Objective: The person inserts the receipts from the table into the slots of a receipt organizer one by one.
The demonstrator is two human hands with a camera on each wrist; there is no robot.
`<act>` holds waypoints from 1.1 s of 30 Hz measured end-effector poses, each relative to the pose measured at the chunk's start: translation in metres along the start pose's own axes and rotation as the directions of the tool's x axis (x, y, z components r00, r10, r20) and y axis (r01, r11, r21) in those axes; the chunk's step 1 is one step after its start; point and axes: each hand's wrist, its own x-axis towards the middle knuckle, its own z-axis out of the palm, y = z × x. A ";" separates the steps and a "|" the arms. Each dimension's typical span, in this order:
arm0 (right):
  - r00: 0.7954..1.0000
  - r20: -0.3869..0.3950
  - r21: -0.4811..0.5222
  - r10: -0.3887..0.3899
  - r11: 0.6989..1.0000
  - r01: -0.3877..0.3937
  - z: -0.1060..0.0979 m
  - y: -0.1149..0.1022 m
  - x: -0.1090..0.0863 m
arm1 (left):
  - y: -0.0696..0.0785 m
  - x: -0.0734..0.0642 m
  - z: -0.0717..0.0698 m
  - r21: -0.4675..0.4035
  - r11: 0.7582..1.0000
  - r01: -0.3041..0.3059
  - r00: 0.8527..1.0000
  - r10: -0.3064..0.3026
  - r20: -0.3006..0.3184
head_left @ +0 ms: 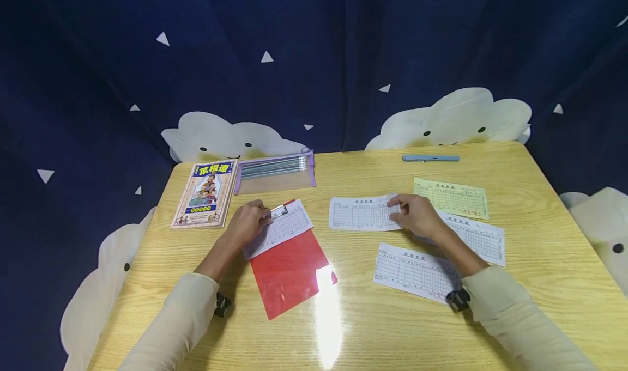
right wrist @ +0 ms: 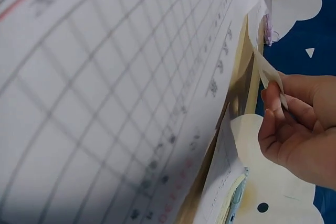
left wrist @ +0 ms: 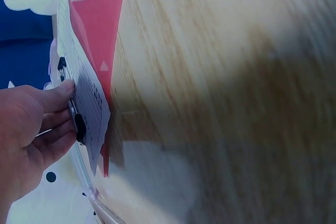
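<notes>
At the head of a red clipboard (head_left: 289, 278), my left hand (head_left: 249, 221) pinches the metal clip (head_left: 278, 212) between thumb and fingers. A white printed form (head_left: 289, 228) lies across the top of the board, against the clip. My right hand (head_left: 417, 217) pinches the right end of another white form (head_left: 360, 214), to the right of the clipboard. In the right wrist view, that form's edge (right wrist: 268, 69) bends up between thumb and fingers. Below my right forearm lies a third white form (head_left: 412, 273) with a small red mark; a further white form (head_left: 478, 237) is partly hidden behind the forearm.
A yellow form (head_left: 451, 196) overlaps the back of the rightmost white form. Behind it lies a blue-grey pen (head_left: 430, 158). A book (head_left: 203, 196) with a colourful cover and a clear pouch with purple edging (head_left: 275, 183) lie at the back left. A dark curtain (head_left: 338, 60) hangs behind the table.
</notes>
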 end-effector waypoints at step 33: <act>0.990 0.084 0.368 -0.114 0.927 0.075 0.014 -0.075 0.018 | -0.001 0.001 0.001 0.006 1.000 0.019 0.999 -0.019 0.026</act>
